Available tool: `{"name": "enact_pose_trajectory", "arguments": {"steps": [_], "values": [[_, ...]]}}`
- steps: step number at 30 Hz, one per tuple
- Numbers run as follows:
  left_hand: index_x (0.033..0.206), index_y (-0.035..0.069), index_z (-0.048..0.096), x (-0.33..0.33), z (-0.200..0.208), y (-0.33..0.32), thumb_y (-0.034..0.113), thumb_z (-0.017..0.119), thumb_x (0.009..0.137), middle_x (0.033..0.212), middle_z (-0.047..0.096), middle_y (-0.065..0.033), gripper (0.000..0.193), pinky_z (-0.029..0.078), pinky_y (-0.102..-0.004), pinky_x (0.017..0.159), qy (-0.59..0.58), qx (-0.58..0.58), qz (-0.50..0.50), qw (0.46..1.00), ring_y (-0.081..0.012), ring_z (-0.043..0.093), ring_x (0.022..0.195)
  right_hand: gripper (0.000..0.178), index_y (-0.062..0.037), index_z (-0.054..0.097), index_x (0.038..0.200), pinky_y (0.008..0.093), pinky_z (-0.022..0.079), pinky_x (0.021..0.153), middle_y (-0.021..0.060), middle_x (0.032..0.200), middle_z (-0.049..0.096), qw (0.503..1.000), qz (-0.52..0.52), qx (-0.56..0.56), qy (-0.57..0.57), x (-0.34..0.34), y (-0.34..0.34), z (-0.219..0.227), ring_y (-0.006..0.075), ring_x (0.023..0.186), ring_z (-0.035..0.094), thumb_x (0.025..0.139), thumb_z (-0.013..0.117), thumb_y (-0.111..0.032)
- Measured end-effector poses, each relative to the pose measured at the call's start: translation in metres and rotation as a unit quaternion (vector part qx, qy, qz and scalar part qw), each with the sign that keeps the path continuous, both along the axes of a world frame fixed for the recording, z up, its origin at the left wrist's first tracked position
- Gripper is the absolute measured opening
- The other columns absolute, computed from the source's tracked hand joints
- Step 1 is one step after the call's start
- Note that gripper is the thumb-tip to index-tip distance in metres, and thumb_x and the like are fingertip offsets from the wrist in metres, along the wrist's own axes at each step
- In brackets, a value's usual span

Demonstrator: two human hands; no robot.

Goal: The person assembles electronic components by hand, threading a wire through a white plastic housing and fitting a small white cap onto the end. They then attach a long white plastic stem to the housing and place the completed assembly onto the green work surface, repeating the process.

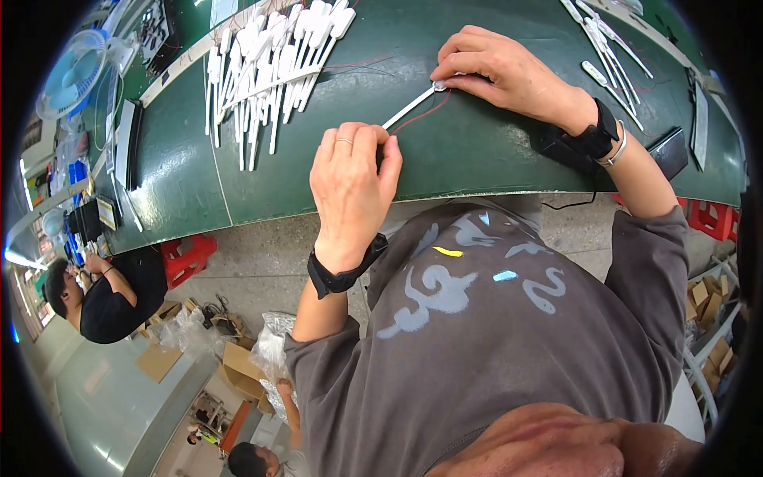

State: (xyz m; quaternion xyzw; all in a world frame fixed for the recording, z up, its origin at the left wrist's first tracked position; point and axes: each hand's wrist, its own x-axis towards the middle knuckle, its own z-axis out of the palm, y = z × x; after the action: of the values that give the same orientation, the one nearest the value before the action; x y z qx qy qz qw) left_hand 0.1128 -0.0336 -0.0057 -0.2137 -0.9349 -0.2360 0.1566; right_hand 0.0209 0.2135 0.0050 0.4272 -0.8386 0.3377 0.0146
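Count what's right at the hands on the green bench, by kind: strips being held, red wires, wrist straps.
White strip, pinned at its ends by the left hand and right hand: 1
Red wire beside it: 1
Black wrist straps, one on each wrist: 2
Total: 4

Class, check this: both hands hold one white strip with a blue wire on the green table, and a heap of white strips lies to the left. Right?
Not quite. The wire is red, not blue, as the head view shows. Otherwise correct: the left hand and right hand hold one white strip on the green table, heap of white strips left.
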Motion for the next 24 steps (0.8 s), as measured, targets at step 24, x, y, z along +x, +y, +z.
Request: {"name": "enact_pose_trajectory", "arguments": {"steps": [24], "values": [[0.086, 0.008, 0.063, -0.008, -0.003, -0.015, 0.010, 0.072, 0.084, 0.083, 0.060, -0.0042, 0.010, 0.049, -0.0362, 0.062, -0.078, 0.032, 0.065, 0.994, -0.0233, 0.059, 0.075, 0.014, -0.0028, 0.068, 0.099, 0.0339, 0.050, 0.077, 0.0075, 0.097, 0.062, 1.000, 0.003, 0.015, -0.002, 0.002, 0.000, 0.003, 0.0251, 0.089, 0.060, 0.085, 0.069, -0.003]]}}
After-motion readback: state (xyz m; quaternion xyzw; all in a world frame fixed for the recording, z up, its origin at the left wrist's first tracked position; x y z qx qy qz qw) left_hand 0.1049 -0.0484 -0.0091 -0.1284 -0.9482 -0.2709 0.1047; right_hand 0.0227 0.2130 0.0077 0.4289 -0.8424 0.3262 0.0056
